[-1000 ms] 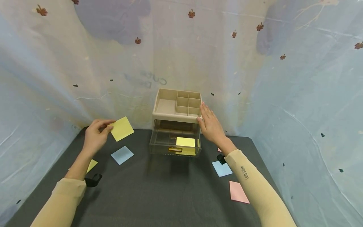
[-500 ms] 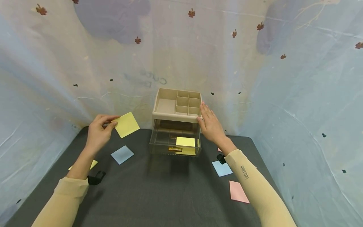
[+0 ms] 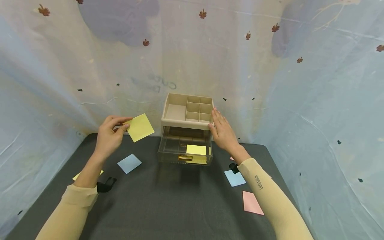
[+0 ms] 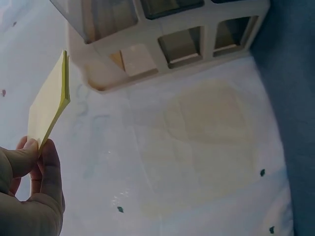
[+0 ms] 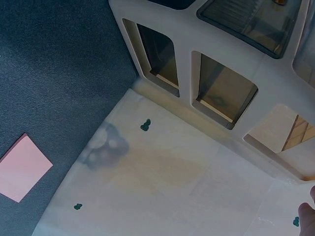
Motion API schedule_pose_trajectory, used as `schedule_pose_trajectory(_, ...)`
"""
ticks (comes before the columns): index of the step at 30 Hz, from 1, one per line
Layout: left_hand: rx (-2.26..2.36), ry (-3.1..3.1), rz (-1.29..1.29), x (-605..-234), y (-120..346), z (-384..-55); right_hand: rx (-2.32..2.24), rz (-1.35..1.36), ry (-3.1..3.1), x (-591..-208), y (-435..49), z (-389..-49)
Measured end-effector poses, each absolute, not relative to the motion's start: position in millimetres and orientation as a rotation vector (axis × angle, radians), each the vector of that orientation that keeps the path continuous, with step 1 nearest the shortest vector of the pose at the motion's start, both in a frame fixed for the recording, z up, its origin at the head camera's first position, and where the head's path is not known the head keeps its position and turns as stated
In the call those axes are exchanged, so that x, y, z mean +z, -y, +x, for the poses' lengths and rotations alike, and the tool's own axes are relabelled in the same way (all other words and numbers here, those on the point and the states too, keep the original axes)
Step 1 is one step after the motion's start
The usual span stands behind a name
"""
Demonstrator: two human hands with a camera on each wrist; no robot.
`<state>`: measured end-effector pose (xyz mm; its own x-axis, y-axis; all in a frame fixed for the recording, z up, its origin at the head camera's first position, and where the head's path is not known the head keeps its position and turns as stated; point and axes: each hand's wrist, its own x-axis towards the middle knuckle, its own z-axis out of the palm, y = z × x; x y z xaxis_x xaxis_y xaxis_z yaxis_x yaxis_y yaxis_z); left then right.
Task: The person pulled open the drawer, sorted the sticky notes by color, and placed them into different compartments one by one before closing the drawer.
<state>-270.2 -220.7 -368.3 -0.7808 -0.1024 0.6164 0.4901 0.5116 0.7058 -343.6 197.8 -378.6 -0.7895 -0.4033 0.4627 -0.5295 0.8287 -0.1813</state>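
Pinched between the thumb and fingers of my left hand (image 3: 110, 135) is a yellow sticky note pad (image 3: 139, 128), raised above the table left of a cream desk organizer (image 3: 185, 124). In the left wrist view the pad (image 4: 48, 102) shows its thickness. My right hand (image 3: 222, 131) rests with straight fingers against the organizer's right side. A clear drawer (image 3: 168, 156) with a gold handle is pulled out at the front, and a yellow sticky note pad (image 3: 196, 150) lies in it. Only fingertips (image 5: 307, 219) of the right hand show in the right wrist view.
On the dark table (image 3: 177, 213) lie a blue sticky note pad (image 3: 129, 163) at left and a yellow one partly behind the left wrist. At right are a blue pad (image 3: 235, 179) and a pink pad (image 3: 252, 202). A patterned curtain (image 3: 120, 66) stands behind.
My left hand has moved right and slightly up with the yellow sticky note pad, closer to the organizer. The right hand stays at the organizer's side.
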Motion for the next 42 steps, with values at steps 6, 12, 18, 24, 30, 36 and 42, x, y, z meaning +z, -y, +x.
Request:
schedule_pose_trajectory(6,-1.279,2.119,-0.376,-362.3,211.8,-273.4,0.428,0.693,2.6,-378.8,-197.7,-343.2)
schedule_pose_trajectory(12,-1.303,2.096,-0.432,-355.2,201.5,-271.4,0.434,0.695,2.601,-378.6,-197.5,-343.3)
schedule_pose_trajectory(18,-1.33,2.087,-0.497,-347.7,189.3,-269.0,0.423,0.69,2.612,-377.0,-197.2,-341.9)
schedule_pose_trajectory(24,-1.37,2.111,-0.55,-343.9,178.1,-268.2,0.425,0.685,2.616,-377.0,-197.1,-341.2)
schedule_pose_trajectory(30,-1.387,2.132,-0.605,-344.3,167.4,-270.5,0.431,0.682,2.616,-377.7,-197.1,-340.4)
schedule_pose_trajectory(36,-1.377,2.159,-0.684,-343.0,156.7,-271.4,0.435,0.696,2.594,-378.9,-197.7,-342.1)
schedule_pose_trajectory(42,-1.325,2.206,-0.765,-343.6,145.6,-273.5,0.435,0.698,2.59,-379.7,-197.6,-342.7)
